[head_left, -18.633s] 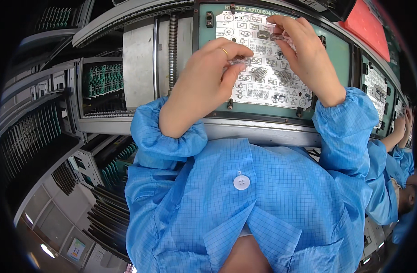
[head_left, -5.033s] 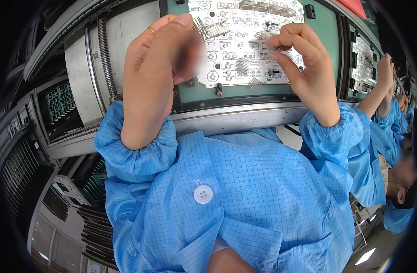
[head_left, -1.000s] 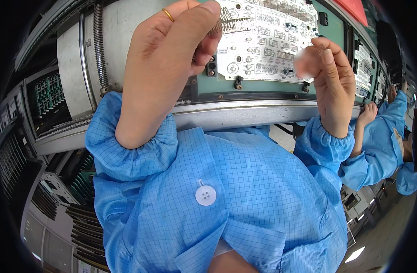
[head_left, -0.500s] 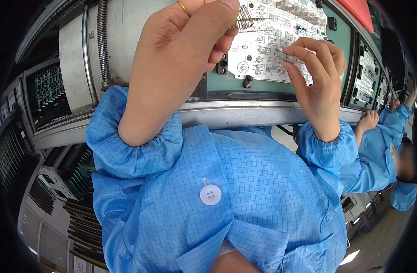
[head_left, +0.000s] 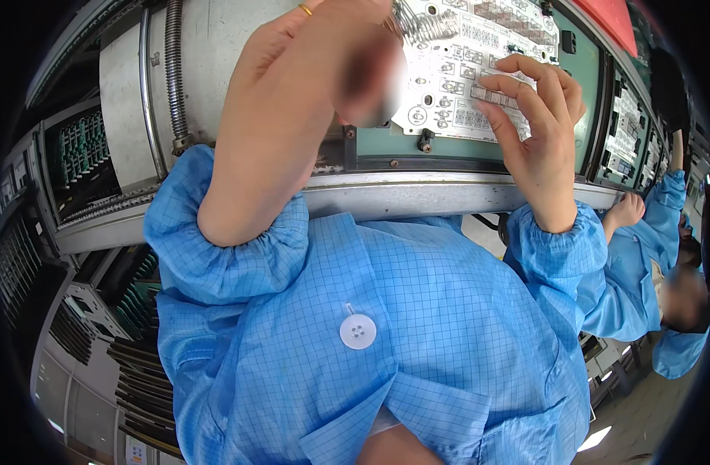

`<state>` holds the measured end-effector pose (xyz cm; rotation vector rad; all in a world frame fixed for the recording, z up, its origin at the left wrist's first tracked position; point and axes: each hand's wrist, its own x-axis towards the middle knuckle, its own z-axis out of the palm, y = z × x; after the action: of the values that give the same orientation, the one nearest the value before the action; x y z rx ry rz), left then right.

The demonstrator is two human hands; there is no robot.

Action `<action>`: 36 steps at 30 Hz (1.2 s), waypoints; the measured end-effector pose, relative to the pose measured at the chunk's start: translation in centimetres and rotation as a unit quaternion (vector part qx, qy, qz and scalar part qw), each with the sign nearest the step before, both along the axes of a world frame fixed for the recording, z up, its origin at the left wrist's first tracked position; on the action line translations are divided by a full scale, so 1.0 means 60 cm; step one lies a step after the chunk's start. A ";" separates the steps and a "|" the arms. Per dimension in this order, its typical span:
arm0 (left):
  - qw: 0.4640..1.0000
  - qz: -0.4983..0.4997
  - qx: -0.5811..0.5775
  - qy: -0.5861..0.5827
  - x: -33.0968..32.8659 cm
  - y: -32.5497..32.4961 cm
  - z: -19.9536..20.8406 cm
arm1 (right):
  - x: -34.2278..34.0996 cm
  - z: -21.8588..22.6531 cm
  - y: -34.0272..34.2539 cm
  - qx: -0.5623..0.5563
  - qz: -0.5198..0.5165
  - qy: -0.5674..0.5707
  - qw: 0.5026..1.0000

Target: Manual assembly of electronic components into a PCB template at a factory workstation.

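My left hand (head_left: 300,85) is closed at the upper left of the board, a bunch of thin metal wire leads (head_left: 432,26) sticking out past its fingers. What those leads belong to is hidden, and part of this hand is blurred. Over the white circuit board (head_left: 415,91), my right hand (head_left: 544,116) has its thumb and forefinger on either side of a small pale ridged strip (head_left: 493,96). The strip lies flat against the board's printed face, or very close to it. The other right fingers are curled above the board.
A green carrier plate (head_left: 463,149) with black clamps (head_left: 425,141) bears the board. Along the near side runs a metal rail (head_left: 417,194). More boards (head_left: 623,124) are at the right, by a co-worker's hand (head_left: 627,208). Racks (head_left: 80,147) stand at the left.
My left hand has shifted slightly with its wire leads and turned. The pale strip now shows plainly between my right thumb and forefinger. The board has slid slightly right. A co-worker's arm has risen.
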<state>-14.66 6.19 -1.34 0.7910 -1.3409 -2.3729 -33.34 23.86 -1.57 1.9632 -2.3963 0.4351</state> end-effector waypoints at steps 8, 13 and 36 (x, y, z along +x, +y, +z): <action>0.990 -0.003 0.119 0.076 -0.015 0.007 -0.018 | 0.048 0.049 -0.048 -0.083 0.077 -0.132 0.985; 0.984 0.001 0.149 0.099 -0.021 0.012 -0.011 | 0.089 0.018 -0.080 -0.122 0.063 -0.167 0.976; 0.991 0.026 0.118 0.055 -0.005 -0.017 -0.007 | -0.095 0.020 0.107 -0.042 -0.152 -0.365 0.918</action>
<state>-14.94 5.18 -1.73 0.7331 -0.9982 -2.5240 -39.06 30.28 -0.35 1.5066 -2.9360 1.4308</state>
